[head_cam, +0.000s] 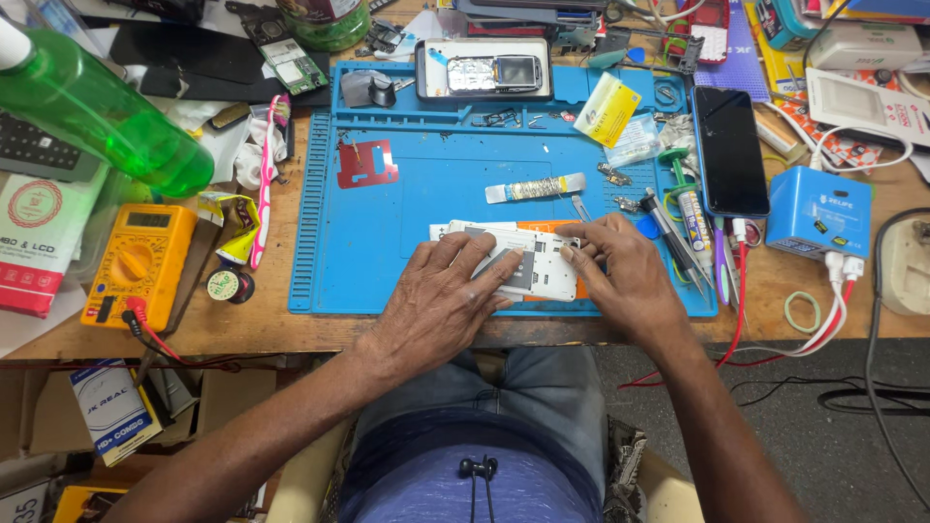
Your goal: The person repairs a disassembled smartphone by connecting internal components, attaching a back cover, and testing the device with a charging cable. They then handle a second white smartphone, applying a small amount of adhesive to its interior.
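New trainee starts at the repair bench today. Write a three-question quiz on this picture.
1. True or false: both hands rest on the white phone frame.
2. Which lies left of the blue mat? A) yellow multimeter B) black smartphone C) blue box
3. What colour is the small plate on the mat's upper left?

Key
1. True: the left hand and right hand press on it.
2. A: the yellow multimeter; the black smartphone and blue box lie right.
3. Red.
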